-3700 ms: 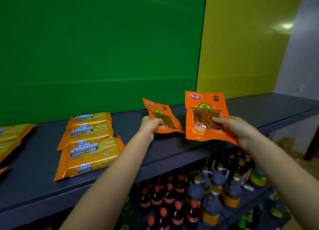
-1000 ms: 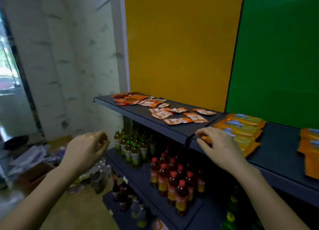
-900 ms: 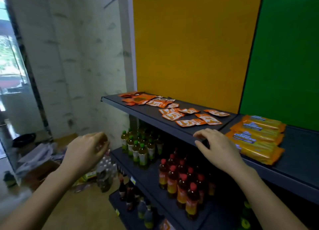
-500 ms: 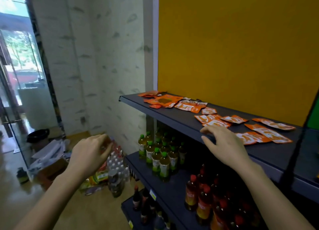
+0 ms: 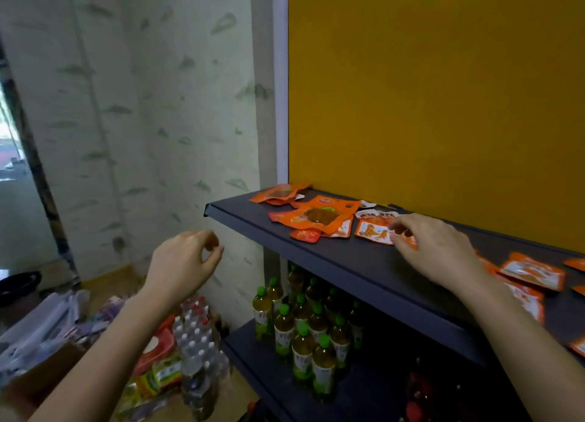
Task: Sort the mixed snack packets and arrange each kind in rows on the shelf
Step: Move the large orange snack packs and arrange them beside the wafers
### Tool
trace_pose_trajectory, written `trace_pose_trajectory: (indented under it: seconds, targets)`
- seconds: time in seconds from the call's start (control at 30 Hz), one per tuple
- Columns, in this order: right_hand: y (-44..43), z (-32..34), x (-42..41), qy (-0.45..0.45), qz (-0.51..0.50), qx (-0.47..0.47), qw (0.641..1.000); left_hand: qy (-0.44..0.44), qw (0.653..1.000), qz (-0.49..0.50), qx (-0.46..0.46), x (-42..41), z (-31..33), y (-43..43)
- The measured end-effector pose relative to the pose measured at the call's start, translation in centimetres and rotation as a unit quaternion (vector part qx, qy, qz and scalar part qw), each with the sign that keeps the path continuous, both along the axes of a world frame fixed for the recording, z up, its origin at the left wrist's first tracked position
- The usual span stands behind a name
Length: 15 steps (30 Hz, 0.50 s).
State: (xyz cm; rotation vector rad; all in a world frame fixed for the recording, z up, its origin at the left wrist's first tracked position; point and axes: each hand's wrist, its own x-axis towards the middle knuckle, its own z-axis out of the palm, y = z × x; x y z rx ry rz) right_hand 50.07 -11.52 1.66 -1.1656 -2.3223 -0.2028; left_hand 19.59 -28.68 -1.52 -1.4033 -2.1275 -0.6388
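The heap (image 5: 304, 231) of mixed packets lies on the shelf (image 5: 348, 273), close to the yellow panel (image 5: 427, 89). A big packet (image 5: 316, 214) sprawls over several small ones. One small packet (image 5: 372, 231) lies free at the heap's three o'clock. The right hand (image 5: 438, 250) hovers at that packet's three o'clock, fingers loosely bent and holding nothing; whether the fingertips touch the packet cannot be told. More small ones lie flat in a row (image 5: 531, 271) at the hand's four o'clock. The left hand (image 5: 183, 263) hangs in the air at the heap's eight o'clock, off the shelf's end, fingers lazily curled round nothing. Bottles (image 5: 304, 326) stand below the shelf.

The step looks like picking the small kind out of the heap. It likely goes best if the right hand pinches the free packet by its near edge and lifts rather than drags, so the heap stays put. The left hand could then raise the big packet to free those under it. Each one wants laying flat, same face up, beside the row at four o'clock
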Motion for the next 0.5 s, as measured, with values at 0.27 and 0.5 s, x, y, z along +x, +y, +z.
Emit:
trace_pose_trajectory:
  seconds: [0.27, 0.5]
  targets:
    - [5.2, 0.2, -7.3, -0.033, -0.076, -0.037, 0.996, -0.031, 0.997, -0.066, -0.009, -7.6, 0.5, 10.8]
    - [8.4, 0.1, -15.1, -0.038, -0.196, -0.173, 0.965, -0.080, 0.990, -0.114, -0.025, -14.4, 1.3, 19.8]
